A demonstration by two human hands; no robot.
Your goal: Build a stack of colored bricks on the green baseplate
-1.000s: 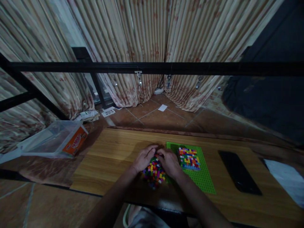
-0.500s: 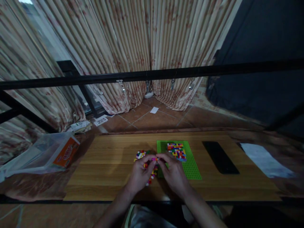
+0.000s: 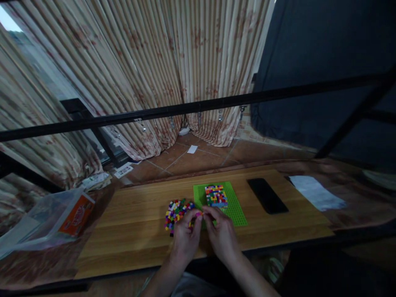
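Observation:
Both my hands meet above the wooden table (image 3: 130, 231), fingertips pinched together on a small pink brick (image 3: 199, 214). My left hand (image 3: 185, 237) is on the left of it and my right hand (image 3: 220, 234) on the right. Just beyond my left hand lies a pile of small coloured bricks (image 3: 177, 209). Past my right hand sits a green baseplate (image 3: 235, 206) with a block of coloured bricks (image 3: 215, 195) built on its far part.
A black phone (image 3: 267, 195) lies right of the baseplate, and a white paper (image 3: 315, 192) lies further right. A clear plastic box with an orange label (image 3: 52, 216) sits off the table's left end. A black bar (image 3: 198, 109) crosses the view before striped curtains.
My hands have lifted off the brick pile and drawn back toward me, now pinching one small brick between them. The view has tilted up and swung, so the pile shows uncovered.

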